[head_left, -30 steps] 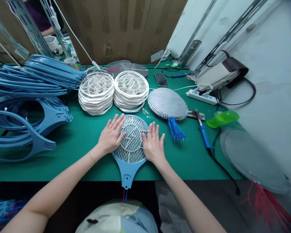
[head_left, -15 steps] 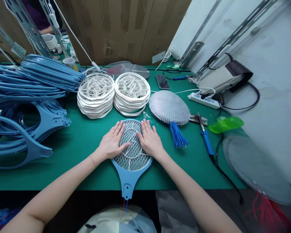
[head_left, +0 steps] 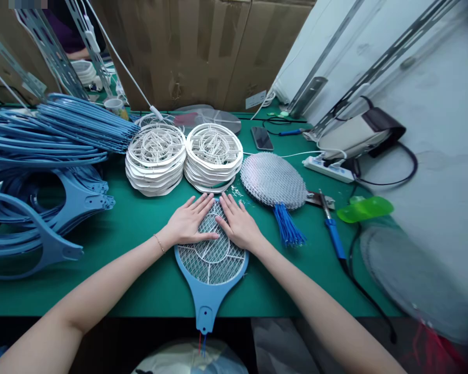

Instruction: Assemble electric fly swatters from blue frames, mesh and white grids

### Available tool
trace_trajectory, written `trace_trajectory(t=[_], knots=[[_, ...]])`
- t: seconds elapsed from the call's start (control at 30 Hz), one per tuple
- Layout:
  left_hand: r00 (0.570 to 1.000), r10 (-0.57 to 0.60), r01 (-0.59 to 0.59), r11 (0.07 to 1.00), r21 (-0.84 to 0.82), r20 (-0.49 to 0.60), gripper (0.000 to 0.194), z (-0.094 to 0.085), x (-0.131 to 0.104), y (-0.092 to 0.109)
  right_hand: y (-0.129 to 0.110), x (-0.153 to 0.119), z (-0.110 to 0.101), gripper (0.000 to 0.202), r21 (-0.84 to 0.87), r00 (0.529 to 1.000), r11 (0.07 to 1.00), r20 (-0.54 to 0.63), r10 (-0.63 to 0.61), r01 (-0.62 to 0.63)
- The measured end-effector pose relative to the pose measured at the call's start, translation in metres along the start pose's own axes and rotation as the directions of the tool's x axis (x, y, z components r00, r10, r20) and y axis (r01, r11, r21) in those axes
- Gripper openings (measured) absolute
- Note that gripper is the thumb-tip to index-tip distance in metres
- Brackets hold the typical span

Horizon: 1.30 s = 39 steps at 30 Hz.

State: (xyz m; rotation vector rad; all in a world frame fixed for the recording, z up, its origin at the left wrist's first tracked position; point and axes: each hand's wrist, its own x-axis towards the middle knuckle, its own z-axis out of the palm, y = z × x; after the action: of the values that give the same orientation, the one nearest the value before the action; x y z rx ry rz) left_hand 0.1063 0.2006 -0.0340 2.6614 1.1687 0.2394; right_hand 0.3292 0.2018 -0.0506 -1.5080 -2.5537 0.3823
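1. Closer together now than ½ sec ago: our L hand (head_left: 193, 221) and R hand (head_left: 237, 222) have slid in toward the top of the racket (head_left: 212, 267), fingertips nearly meeting at its far rim.
2. Both hands lie flat, palms down, fingers extended, nothing gripped; our L thumb points across the mesh, R thumb just beyond it.
3. Racket's face up on the green table (head_left: 140, 288), right in front of us, handle end toward us past the edge, w/ red & blue wires (head_left: 202, 345) hanging off it.
4. Behind it we've got 2 stacks of white rings (head_left: 156, 161), side by side, plus a few white scraps (head_left: 236, 191).
5. To R: pile of mesh discs (head_left: 273, 181) w/ blue wires, then soldering iron (head_left: 335, 239).
6. Far L: heaped blue frames (head_left: 68, 189).
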Motion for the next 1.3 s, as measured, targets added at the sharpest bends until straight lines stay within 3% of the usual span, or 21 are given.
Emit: trace_trajectory(t=[0.17,0.3,0.37,0.43,0.5,0.57,0.6,0.67,0.73,0.8,0.87,1.03,1.17,1.23,1.3], knots=[[0.997,-0.071,0.075,0.991,-0.111,0.039,0.1,-0.006,0.005,-0.001,0.007,0.006,-0.006,0.071,0.093,0.999,0.995,-0.021,-0.039,0.041],[0.996,-0.09,0.09,0.994,-0.066,0.007,0.096,-0.004,0.009,0.0,0.014,0.007,-0.004,0.068,0.285,0.999,0.958,-0.012,-0.032,0.034],[0.997,-0.082,0.082,0.996,-0.02,0.007,0.098,-0.002,0.009,0.0,0.018,0.001,-0.004,0.073,0.338,0.998,0.941,-0.039,0.044,-0.028],[0.996,-0.084,0.084,0.996,0.002,0.007,0.098,0.0,0.009,0.0,0.021,-0.01,-0.006,0.077,0.344,0.977,0.926,-0.087,0.195,-0.154],[0.997,-0.078,0.078,0.997,0.007,0.008,0.098,0.001,0.009,-0.001,0.019,-0.023,-0.011,0.076,0.32,0.922,0.897,-0.139,0.362,-0.304],[0.998,-0.063,0.063,0.998,0.007,0.008,0.098,0.001,0.009,-0.002,0.012,-0.03,-0.017,0.072,0.277,0.879,0.887,-0.206,0.43,-0.369],[0.998,-0.059,0.059,0.998,0.007,0.008,0.099,0.001,0.009,-0.002,0.007,-0.03,-0.019,0.069,0.253,0.887,0.906,-0.238,0.397,-0.338],[0.998,-0.058,0.058,0.998,0.005,0.009,0.101,0.001,0.01,-0.002,-0.003,-0.022,-0.02,0.066,0.202,0.945,0.965,-0.245,0.216,-0.168],[0.998,-0.064,0.064,0.998,-0.005,0.013,0.102,0.0,0.01,-0.002,-0.008,-0.009,-0.016,0.065,0.169,0.987,0.986,-0.155,0.032,-0.005],[0.998,-0.067,0.068,0.997,-0.028,0.017,0.103,-0.001,0.01,-0.002,-0.006,0.004,-0.01,0.067,0.171,0.998,0.984,-0.038,-0.04,0.046],[0.997,-0.073,0.074,0.995,-0.071,0.022,0.105,-0.002,0.01,-0.002,-0.001,0.01,-0.004,0.07,0.192,0.999,0.981,0.014,-0.038,0.035],[0.996,-0.075,0.084,0.979,-0.188,0.053,0.105,-0.005,0.011,-0.006,0.007,0.008,0.001,0.074,0.293,0.999,0.955,0.008,-0.047,0.043],[0.995,-0.078,0.087,0.986,-0.142,0.065,0.095,-0.004,0.014,-0.009,0.01,0.009,0.002,0.07,0.349,1.0,0.937,-0.005,-0.02,0.02],[0.994,-0.105,0.106,0.99,-0.089,0.026,0.088,-0.007,0.012,-0.005,0.01,0.008,-0.001,0.069,0.371,0.999,0.928,-0.053,-0.008,0.027],[0.986,-0.157,0.155,0.987,-0.051,-0.048,0.083,-0.016,0.005,0.007,0.005,0.002,-0.008,0.07,0.364,0.982,0.931,-0.175,0.074,-0.005]])
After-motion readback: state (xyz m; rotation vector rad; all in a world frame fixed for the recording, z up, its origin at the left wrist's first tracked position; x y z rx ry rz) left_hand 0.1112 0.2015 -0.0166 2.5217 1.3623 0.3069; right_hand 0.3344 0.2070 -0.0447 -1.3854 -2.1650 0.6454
